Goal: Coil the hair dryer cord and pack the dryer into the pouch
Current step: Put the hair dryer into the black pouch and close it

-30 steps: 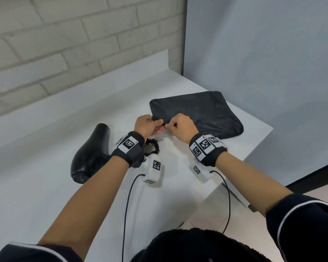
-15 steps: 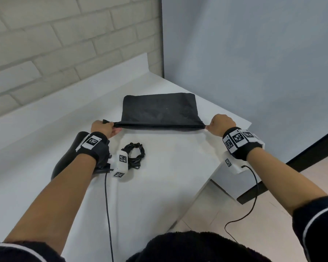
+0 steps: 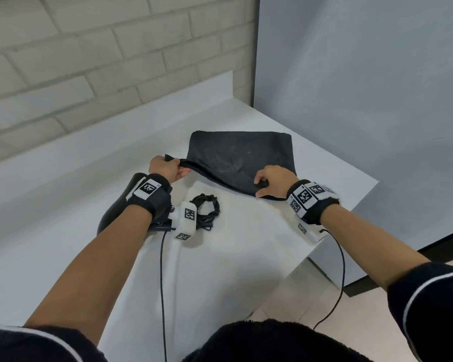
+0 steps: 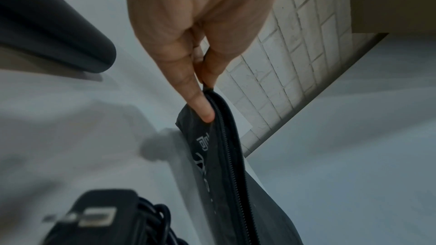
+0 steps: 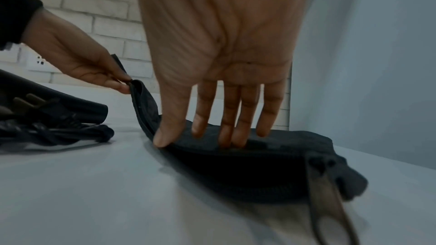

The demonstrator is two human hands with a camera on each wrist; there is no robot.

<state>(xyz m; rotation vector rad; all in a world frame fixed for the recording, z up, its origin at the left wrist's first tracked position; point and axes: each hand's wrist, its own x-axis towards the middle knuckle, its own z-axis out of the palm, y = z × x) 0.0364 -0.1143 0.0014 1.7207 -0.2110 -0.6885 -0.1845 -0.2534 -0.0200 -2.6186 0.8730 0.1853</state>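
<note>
The black pouch [image 3: 242,156] lies flat at the table's far right, its zipper edge [image 4: 227,156] toward me. My left hand [image 3: 165,169] pinches the pouch's left corner [image 5: 132,82] between thumb and finger and holds it raised. My right hand [image 3: 270,181] has straight fingers [image 5: 226,135] resting on the pouch [image 5: 271,157] along the zipper edge. The metal zipper pull [image 5: 328,202] lies at the right end. The black hair dryer [image 3: 115,207] lies under my left wrist, with the coiled cord [image 3: 207,205] beside it.
The table's right edge [image 3: 351,205] runs just past my right wrist, with floor below. A brick wall stands behind and a grey wall to the right. A wall socket [image 5: 37,60] sits at the back left. The dryer's plug [image 4: 101,217] lies by the coil.
My right hand has come back from the pouch's right end to the middle of its near edge. My left hand still pinches the left corner, now lifted.
</note>
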